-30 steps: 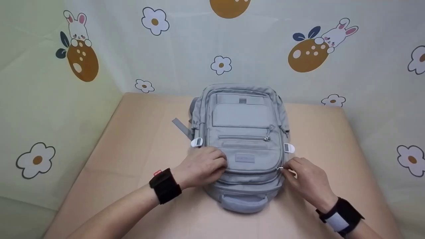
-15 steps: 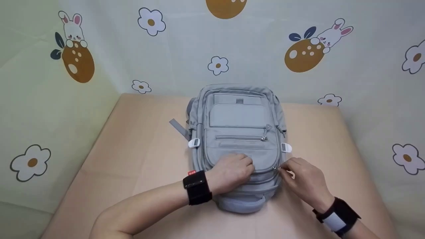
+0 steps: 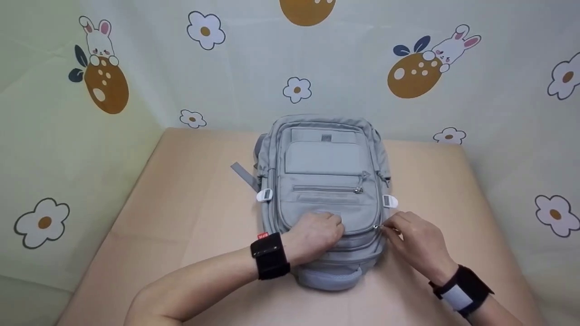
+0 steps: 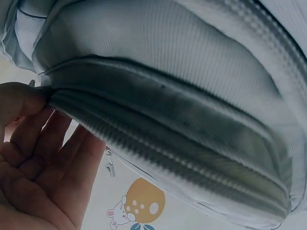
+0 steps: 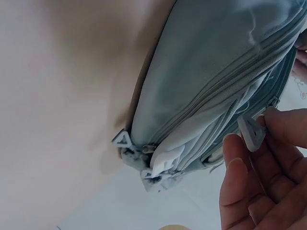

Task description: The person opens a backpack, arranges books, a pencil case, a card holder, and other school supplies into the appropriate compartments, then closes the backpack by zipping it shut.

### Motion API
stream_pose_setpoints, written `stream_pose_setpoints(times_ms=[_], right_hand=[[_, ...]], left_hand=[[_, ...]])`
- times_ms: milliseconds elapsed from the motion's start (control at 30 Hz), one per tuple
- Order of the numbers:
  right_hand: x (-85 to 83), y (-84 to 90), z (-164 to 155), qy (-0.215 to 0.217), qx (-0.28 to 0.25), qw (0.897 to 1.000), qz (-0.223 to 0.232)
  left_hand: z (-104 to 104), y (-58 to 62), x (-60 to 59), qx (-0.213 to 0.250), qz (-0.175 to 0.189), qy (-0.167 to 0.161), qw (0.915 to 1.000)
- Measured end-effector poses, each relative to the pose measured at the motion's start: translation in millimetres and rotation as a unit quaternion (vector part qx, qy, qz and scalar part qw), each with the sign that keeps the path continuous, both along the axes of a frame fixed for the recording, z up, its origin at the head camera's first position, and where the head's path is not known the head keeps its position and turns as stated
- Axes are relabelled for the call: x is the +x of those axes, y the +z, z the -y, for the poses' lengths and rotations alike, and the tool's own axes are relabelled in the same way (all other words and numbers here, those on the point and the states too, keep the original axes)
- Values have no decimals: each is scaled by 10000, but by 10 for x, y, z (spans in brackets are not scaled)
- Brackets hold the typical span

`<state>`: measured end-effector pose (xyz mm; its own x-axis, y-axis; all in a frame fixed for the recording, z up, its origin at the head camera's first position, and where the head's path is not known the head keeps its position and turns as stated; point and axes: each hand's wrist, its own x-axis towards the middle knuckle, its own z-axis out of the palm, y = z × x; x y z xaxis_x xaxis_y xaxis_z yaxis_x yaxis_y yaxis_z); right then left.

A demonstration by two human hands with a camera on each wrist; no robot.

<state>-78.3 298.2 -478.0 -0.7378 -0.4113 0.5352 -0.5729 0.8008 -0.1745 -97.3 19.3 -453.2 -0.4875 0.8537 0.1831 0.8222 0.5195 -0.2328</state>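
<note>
A grey backpack (image 3: 324,172) lies flat on the beige table (image 3: 181,203), front pockets up and carry handle (image 3: 331,277) toward me. My left hand (image 3: 331,226) rests on the lower front pocket and presses it down. In the left wrist view the left hand (image 4: 43,158) has its fingers fairly straight, with the thumb against a zipper seam of the backpack (image 4: 182,96). My right hand (image 3: 389,228) is at the bag's right edge and pinches a zipper pull (image 3: 376,227). The right wrist view shows the right hand (image 5: 259,140) with a grey pull tab (image 5: 250,132) between thumb and forefinger.
White buckles (image 3: 264,195) (image 3: 389,201) stick out on both sides of the bag, and a grey strap (image 3: 242,174) trails off to the left. A cloth backdrop (image 3: 136,81) printed with flowers and rabbits surrounds the table on three sides.
My left hand has slid right along the lower front pocket, from its left part to its middle. The right hand has stayed at the zipper pull on the right edge.
</note>
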Motion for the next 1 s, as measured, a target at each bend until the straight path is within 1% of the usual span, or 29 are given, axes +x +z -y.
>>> stream_pose_setpoints(times_ms=[167, 267, 433, 633, 867, 1000], right_hand=[[-142, -10, -70, -318, 47, 9991, 261], [-255, -21, -99, -424, 58, 9986, 296], [-447, -22, -128, -406, 114, 9989, 198], [-660, -10, -135, -378, 79, 9992, 66], [-907, 15, -101, -523, -5, 9986, 55], [-1033, 35, -73, -598, 17, 9981, 131]], left_hand=[[14, 0, 3, 7, 32, 25, 10000], [17, -5, 12, 0, 71, 51, 10000], [32, -21, 24, 51, 172, 86, 9998], [39, -36, 14, 101, 158, 90, 9998], [44, -13, 14, 8, 349, 143, 9993], [49, 0, 15, -5, 416, 169, 9990]])
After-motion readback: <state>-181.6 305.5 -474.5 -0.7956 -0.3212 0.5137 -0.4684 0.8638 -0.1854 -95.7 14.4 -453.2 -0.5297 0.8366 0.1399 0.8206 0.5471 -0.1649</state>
